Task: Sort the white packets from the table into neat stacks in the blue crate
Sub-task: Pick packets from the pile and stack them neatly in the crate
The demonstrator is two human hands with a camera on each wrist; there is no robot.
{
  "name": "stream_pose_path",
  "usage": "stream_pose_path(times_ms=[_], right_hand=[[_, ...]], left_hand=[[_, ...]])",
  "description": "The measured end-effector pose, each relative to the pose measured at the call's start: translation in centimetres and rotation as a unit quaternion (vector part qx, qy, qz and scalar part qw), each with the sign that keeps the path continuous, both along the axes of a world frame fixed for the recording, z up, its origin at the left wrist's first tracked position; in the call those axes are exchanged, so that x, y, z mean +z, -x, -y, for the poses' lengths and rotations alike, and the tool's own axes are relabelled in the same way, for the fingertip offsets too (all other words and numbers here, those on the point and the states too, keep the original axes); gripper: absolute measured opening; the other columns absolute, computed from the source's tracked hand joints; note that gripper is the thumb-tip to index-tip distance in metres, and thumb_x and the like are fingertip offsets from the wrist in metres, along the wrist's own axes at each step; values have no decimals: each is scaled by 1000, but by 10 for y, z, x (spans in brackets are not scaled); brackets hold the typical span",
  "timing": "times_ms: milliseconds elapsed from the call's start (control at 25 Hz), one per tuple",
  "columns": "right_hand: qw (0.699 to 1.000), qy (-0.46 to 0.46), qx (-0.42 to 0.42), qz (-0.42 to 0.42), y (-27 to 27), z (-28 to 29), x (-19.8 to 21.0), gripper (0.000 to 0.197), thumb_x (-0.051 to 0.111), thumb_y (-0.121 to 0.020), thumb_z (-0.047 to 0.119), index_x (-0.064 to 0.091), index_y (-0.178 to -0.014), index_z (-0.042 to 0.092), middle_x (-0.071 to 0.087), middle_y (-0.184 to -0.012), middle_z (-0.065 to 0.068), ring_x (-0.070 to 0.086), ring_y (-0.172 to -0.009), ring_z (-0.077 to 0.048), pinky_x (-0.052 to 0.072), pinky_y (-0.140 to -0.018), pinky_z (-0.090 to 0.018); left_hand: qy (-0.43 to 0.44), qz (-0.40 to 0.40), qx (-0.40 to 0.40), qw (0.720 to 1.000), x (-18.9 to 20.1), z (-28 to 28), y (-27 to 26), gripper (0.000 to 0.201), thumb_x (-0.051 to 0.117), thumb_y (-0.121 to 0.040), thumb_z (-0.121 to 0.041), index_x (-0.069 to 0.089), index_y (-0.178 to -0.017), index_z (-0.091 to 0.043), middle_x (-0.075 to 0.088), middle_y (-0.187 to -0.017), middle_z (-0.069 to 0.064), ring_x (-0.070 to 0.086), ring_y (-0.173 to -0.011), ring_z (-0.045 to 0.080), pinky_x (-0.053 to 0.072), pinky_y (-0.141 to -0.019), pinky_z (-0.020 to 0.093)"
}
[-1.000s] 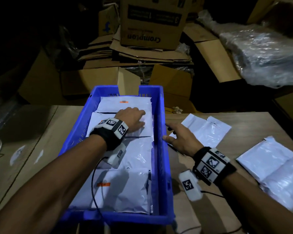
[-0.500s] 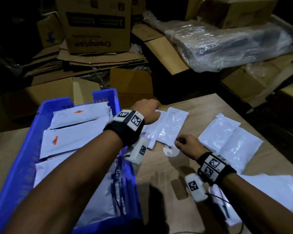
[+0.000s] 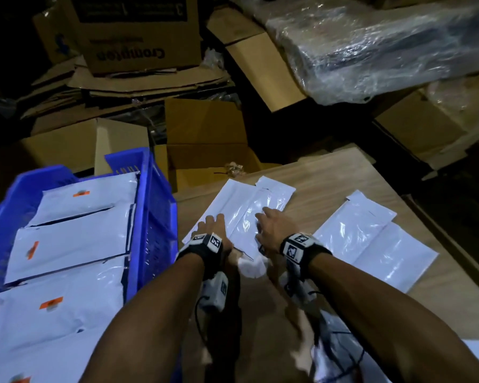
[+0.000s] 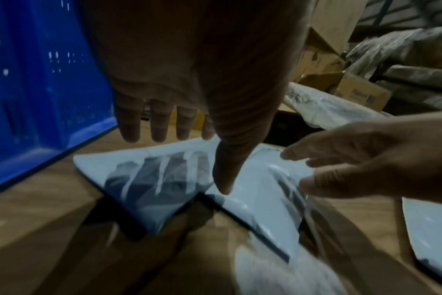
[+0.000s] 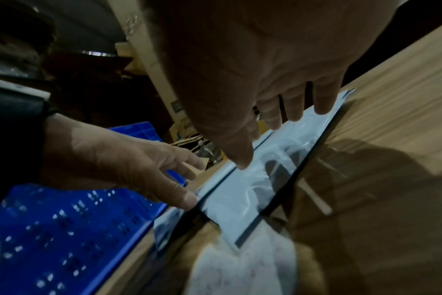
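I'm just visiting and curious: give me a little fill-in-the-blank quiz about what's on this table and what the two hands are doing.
1. The crate holding stacked white packets is coloured ____.
2. Both the left hand and right hand reach over a pair of white packets lying on the ____ table.
3. The stickers on the crate's packets are ____.
4. Seen from the head camera, the crate stands to the ____ of both hands.

Missing words: blue; wooden; orange; left

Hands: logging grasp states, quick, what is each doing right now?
Left hand: open, fingers straight over the left packet, holding nothing.
Right hand: open, fingers spread over the right packet.
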State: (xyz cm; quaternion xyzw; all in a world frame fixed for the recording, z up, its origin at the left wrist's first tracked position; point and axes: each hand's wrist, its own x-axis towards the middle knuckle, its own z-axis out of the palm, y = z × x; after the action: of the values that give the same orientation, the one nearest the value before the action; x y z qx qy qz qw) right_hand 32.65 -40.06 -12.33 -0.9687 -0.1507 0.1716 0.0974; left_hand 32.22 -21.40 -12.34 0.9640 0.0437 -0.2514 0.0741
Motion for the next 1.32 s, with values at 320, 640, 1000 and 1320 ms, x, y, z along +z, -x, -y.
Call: stream_pose_path(times_ms=[320, 640, 1000, 1320], right_hand=[[997, 63, 46, -14, -1, 2, -29, 57, 45, -96, 42, 27, -148, 27, 16, -160, -9, 28, -140, -31, 30, -108, -48], [997, -32, -2, -70, -4, 11, -10, 58, 50, -94, 45, 36, -146, 25, 33, -152, -7, 37, -137, -30, 33, -109, -44], [613, -701, -280, -231, 38, 19, 72, 46, 64, -94, 28, 50, -137, 20, 67, -125, -5, 66, -111, -23, 53, -94, -39], [440, -820, -334, -153, 68, 31, 95, 52, 69, -82, -2, 52, -131, -5, 64, -126, -18, 65, -110, -30, 56, -88, -41]], left_hand=[[-34, 16, 18, 999, -10, 6, 20, 40, 48, -92, -22, 35, -129, -16, 44, -126, 13, 48, -116, 38, 42, -79, 45], [90, 144, 160, 972, 45, 4, 22, 22, 49, -96, -15, 59, -113, -4, 63, -110, 20, 58, -103, 39, 46, -82, 40], [529, 205, 199, 799, 115, 14, 64, 24, 62, -93, -9, 64, -117, -9, 70, -109, 12, 68, -99, 29, 56, -86, 49], [598, 171, 209, 755, 141, 14, 119, 28, 69, -85, -7, 66, -114, -7, 73, -105, 12, 70, -95, 31, 57, -83, 50]])
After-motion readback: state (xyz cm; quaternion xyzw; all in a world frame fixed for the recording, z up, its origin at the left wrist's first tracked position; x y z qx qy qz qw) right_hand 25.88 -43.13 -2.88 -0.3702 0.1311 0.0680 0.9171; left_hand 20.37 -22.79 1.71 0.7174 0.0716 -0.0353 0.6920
